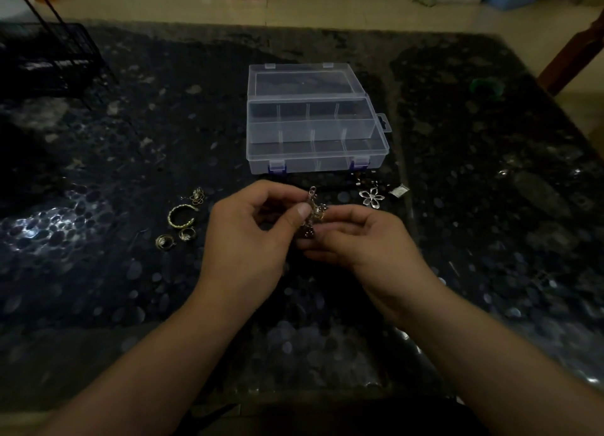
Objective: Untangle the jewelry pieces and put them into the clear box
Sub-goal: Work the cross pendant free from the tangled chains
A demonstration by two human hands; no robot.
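Holding a small tangled jewelry clump between them, the left hand and the right hand meet above the dark speckled table, each pinching it with thumb and curled fingers. The clear box sits just beyond the hands, toward the far middle of the table, lid thrown back, divided compartments showing. Left of the hands lie a gold bangle, two rings and a small wire piece. Right, near the box's near edge, lie a flower pendant and scattered small bits. Bare tabletop stretches right and near toward the table's edges. A black wire rack stands far left.
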